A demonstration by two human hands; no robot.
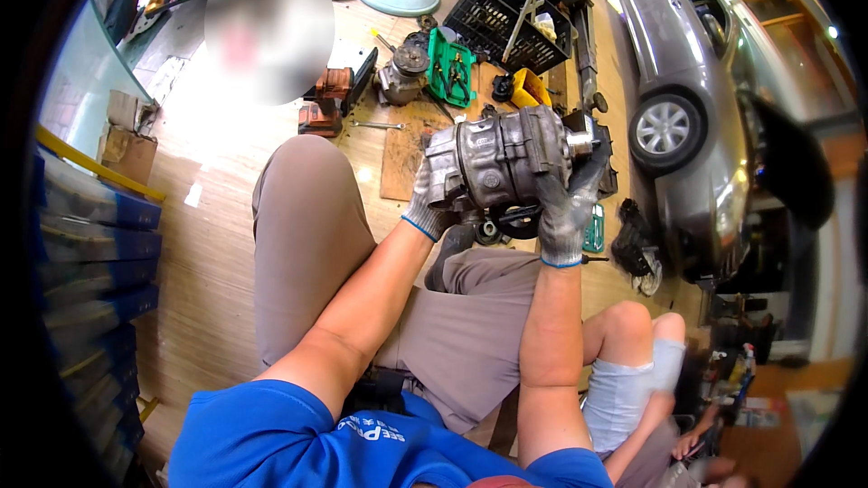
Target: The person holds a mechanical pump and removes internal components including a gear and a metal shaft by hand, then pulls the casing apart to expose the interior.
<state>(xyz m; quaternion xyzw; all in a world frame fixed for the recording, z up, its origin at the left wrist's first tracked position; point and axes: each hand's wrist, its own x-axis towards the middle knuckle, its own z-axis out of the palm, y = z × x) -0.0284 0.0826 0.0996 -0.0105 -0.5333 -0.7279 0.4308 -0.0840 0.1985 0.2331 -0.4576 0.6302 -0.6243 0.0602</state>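
Head view: grey metal compressor (506, 158) raised above lap, centre of scene. Left hand (429, 203), gloved, clasps its left end. Right hand (568, 208), gloved, clasps its right end by shaft. Green tool tray (449, 68) far on wooden floor (208, 253); grey car (696, 99) right.

tools (449, 68) crowding floor ahead, car (687, 108) right

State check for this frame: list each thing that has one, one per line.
Metal compressor-like unit: lifted, held sideways above the lap.
Left hand: gloved, gripping the unit's left end.
Right hand: gloved, gripping its right end.
Green tool case: lying open on the floor.
Grey car: parked, wheel on.
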